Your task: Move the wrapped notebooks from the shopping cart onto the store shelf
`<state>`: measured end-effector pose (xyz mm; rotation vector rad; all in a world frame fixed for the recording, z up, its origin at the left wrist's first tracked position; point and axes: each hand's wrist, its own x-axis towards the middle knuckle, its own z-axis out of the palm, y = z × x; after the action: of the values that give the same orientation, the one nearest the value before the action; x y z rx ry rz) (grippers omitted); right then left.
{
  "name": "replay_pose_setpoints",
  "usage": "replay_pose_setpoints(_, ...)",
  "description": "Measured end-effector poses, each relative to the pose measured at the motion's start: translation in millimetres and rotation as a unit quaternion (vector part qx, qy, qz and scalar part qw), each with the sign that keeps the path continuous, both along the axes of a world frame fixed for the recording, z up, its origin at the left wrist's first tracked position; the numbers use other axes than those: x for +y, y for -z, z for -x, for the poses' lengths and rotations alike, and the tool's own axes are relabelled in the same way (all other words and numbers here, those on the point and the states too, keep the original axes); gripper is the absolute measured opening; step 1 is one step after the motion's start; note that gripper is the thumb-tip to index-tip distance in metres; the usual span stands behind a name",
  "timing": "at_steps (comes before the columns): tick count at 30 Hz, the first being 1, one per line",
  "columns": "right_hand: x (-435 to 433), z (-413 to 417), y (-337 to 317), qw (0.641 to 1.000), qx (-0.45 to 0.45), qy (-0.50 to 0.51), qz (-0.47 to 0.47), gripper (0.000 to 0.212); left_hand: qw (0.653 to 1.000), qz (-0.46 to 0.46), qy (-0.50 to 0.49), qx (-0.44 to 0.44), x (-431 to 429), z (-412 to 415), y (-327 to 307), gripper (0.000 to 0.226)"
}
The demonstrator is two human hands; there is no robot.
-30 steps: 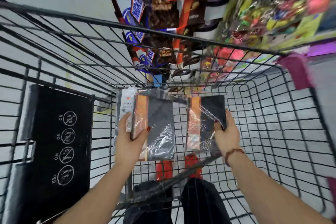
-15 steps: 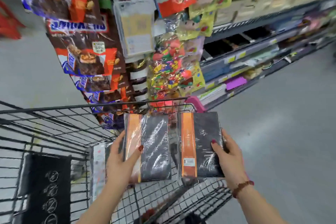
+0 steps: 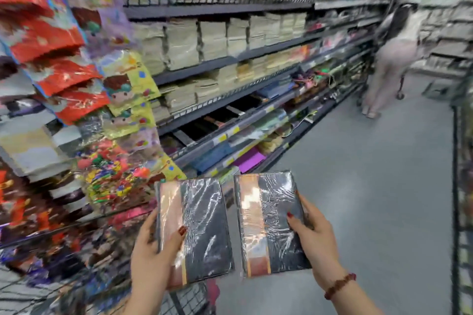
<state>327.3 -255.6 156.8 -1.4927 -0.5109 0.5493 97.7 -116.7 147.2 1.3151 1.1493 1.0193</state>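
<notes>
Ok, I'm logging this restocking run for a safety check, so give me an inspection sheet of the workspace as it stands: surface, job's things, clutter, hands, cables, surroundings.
Surface: store shelf, its tiers stocked with pale packs; a darker gap shows on a lower tier.
Job's things: left notebook and right notebook, both wrapped, held side by side and apart; shopping cart wire shows below them.
Clutter: hanging snack bags crowd the shelf end on the left.
Hands: left hand grips the left notebook, thumb on its cover; right hand grips the right notebook likewise.
Cables: nothing seen.
Surroundings: grey floor; another person stands down the aisle.
</notes>
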Motion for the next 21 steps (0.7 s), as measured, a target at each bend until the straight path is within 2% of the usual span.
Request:
replay_pose_setpoints(8, -46, -93, -23, 0.998, 0.018, 0.041, -0.032, 0.048, 1.000, -0.018, 0.024, -0.002, -24, -100, -10, 0.072)
replay_pose_setpoints(11, -45, -126, -23, 0.998, 0.019, 0.051, -0.026, 0.048, 0.999, -0.024, 0.036, -0.014, -13, -133, -8, 0.063)
replay_pose_setpoints(13, -38, -150, -23, 0.998, 0.021, 0.055, -0.024, 0.047, 0.998, -0.025, 0.051, -0.016, 1, -157, -5, 0.057)
replay_pose_setpoints(21, 41, -259, -22, 0.999, 0.008, 0.048, -0.013, 0.041, 0.997, -0.022, 0.068, -0.041, 74, -266, 2, 0.061)
